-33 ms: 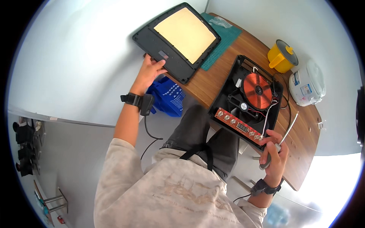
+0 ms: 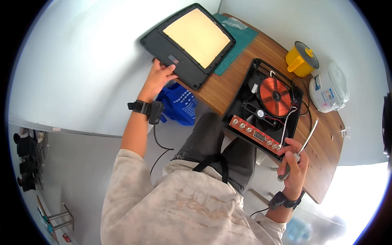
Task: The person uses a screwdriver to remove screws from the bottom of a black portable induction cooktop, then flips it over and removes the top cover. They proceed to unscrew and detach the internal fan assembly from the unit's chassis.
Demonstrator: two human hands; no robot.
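- Nothing differs: left hand (image 2: 158, 78) still grips the black, cream-panelled cooktop cover (image 2: 188, 44); right hand (image 2: 295, 162) stays closed around a grey-handled screwdriver (image 2: 300, 150).
- Open black cooker housing (image 2: 247, 99) holds a copper coil (image 2: 275, 91).

A blue bag (image 2: 179, 104) with white print is seen below the table edge, just beside the left wrist. A small rectangular display (image 2: 259, 135) is set in the red control board at the near edge of the opened cooker base, between its knobs. 2 rectangular labels, 1 blue (image 2: 317, 83) and 1 white with blue (image 2: 327, 94), are carried on the side of the white cooker at the table's far right, and a clear plastic packet (image 2: 234, 23) is laid on the green mat.
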